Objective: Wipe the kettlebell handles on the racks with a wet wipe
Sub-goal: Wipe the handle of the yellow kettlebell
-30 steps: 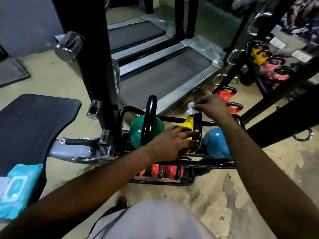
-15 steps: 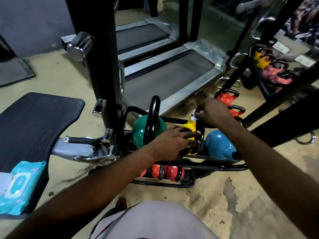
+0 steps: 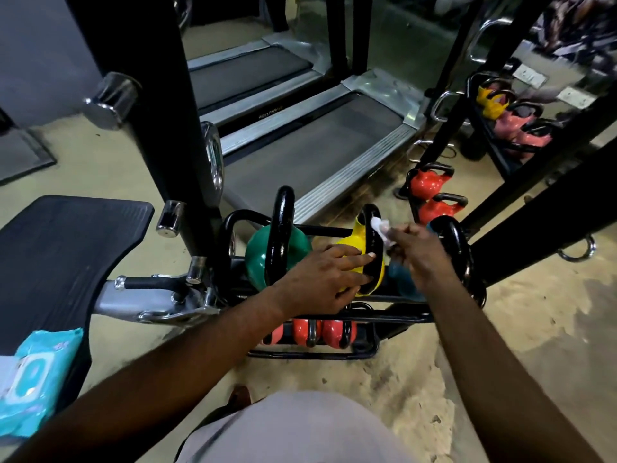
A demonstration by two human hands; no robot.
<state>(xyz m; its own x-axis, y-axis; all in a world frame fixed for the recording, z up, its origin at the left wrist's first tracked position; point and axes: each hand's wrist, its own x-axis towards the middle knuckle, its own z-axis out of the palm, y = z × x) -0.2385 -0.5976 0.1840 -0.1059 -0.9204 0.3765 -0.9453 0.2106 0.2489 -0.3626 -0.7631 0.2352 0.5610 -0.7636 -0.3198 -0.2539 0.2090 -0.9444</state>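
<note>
1. The room is a dim gym. Treadmills point(image 3: 317, 145) lie at 12 o'clock beyond the work, and a padded bench point(image 3: 60, 248) sits at 9 o'clock.
2. The floor point(image 3: 417, 379) is bare and patchy, probably gritty underfoot.
3. A low black rack point(image 3: 334, 354) stands straight ahead, and a second rack point(image 3: 500, 155) stands at 2 o'clock.
4. The yellow kettlebell point(image 3: 347, 248) sits on the top tier between a green one and a blue one. It is likely heavy and rigid, so it is best wiped in place.
5. Its black handle point(image 3: 372, 252) looks smooth and glossy, and probably slick once wet.
6. The left hand point(image 3: 320, 279) lies flat with fingers straight, steadying the bell and touching the handle.
7. The right hand point(image 3: 417, 248) pinches the wet wipe point(image 3: 380, 228) against the upper handle. The wipe is soft, limp and light.
8. A wipe pack point(image 3: 36, 372) lies at 8 o'clock.
</note>
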